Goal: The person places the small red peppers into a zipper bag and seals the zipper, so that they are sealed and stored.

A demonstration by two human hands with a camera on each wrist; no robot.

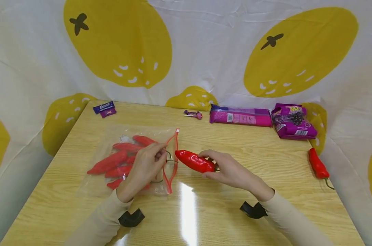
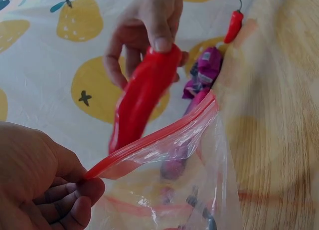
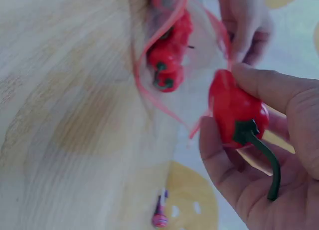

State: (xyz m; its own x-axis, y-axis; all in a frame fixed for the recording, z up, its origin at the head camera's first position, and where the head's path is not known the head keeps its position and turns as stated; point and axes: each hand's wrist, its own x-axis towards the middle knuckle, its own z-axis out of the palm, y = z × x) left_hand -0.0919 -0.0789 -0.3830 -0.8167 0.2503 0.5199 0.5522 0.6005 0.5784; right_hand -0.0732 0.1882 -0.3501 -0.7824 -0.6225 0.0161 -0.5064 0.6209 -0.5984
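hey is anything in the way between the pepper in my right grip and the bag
Nothing visible but the red rim of the bag, right by the tip of the pepper; whether they touch, I can't tell. The bag is open, the left grip pinching the rim.

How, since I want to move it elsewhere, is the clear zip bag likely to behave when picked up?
Probably floppy: the clear zip bag looks thin and creased. The red peppers inside lie in a loose pile, so its weight would likely shift. Its mouth stands open, so tipping that end down might spill them.
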